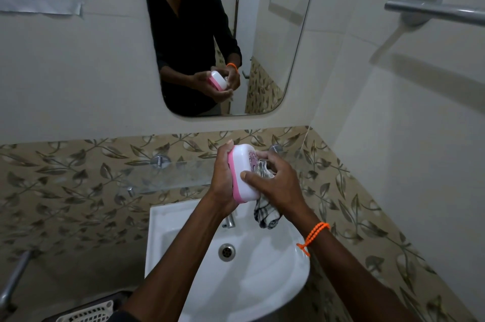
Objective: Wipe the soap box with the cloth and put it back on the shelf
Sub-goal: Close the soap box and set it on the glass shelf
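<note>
The soap box (pixel 242 164) is white with a pink base and a pink-and-purple print on its lid, held on edge above the sink. My left hand (pixel 223 180) grips its pink side, fingers curled over the top end. My right hand (pixel 275 182) holds a checked cloth (pixel 265 212) against the lid, thumb pressed on the white lid; the cloth's loose end hangs below the box. The glass shelf (pixel 168 177) is fixed to the wall just behind and left of the box.
A white sink (pixel 183 240) with a drain (pixel 226 252) and a tap (pixel 229 219) lies under my hands. A mirror (pixel 265 33) hangs above. A metal towel bar (pixel 435 10) sticks out at the upper right. A white basket (pixel 89 315) sits at the bottom left.
</note>
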